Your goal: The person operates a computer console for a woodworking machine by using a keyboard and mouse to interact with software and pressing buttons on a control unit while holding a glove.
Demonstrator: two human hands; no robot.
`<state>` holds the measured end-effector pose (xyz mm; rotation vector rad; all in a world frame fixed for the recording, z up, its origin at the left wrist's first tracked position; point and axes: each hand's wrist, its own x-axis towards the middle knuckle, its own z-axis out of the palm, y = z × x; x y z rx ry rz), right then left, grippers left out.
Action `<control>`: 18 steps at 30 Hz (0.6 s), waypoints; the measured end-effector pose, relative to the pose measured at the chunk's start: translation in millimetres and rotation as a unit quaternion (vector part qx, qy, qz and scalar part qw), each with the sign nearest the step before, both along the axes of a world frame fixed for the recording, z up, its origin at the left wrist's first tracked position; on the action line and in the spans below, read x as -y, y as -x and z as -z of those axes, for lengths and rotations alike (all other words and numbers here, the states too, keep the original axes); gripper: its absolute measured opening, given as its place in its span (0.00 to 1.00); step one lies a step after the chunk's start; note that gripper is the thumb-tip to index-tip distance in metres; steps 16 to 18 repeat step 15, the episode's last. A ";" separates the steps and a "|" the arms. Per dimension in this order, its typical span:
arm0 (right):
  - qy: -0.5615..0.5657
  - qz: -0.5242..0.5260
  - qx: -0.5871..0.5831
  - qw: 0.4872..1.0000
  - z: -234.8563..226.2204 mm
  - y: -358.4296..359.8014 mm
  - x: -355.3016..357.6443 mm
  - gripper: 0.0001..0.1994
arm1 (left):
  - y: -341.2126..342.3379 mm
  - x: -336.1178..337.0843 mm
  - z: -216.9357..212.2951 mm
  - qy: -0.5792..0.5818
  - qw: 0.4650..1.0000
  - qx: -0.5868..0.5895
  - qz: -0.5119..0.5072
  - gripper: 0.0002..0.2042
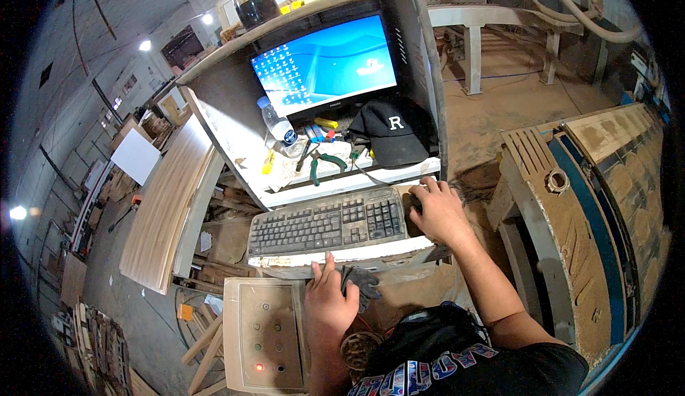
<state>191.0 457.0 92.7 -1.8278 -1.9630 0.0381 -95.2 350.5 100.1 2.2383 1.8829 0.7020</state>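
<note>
On the right end of the shelf, my right hand (439, 212) curves over a dark computer mouse (417, 202), which it mostly hides. A dusty black keyboard (328, 223) lies to the left of it. My left hand (331, 297) is held at the white front edge of the keyboard shelf (342, 255), fingers stretched out and nothing in them. Just behind that hand sits a dark grey glove (366, 285). Above the keyboard, a lit monitor (325, 64) displays a blue desktop with rows of small icons.
Pliers (327, 167), a water bottle (277, 123) and a black cap (391, 132) crowd the cabinet below the monitor. A control box (260, 335) with a red light stands beside my left forearm. Long boards (168, 210) lie left; a dusty machine (571, 239) stands right.
</note>
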 end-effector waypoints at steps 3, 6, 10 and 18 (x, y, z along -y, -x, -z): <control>0.002 -0.004 -0.003 1.000 -0.9 0.8 0.3 0.24 | 3.0 -0.8 2.5 0.010 1.000 -0.027 0.003 0.32; -0.008 -0.008 -0.007 1.000 1.4 -0.5 0.1 0.24 | 0.5 -0.8 0.1 0.015 0.999 -0.032 -0.002 0.32; -0.009 -0.009 -0.012 1.000 0.9 -0.6 0.9 0.24 | -1.5 1.1 -1.5 0.027 1.000 0.004 -0.009 0.15; -0.002 -0.007 -0.009 1.000 -0.4 -0.2 1.0 0.25 | -0.7 0.7 -0.1 0.025 1.000 0.011 -0.006 0.16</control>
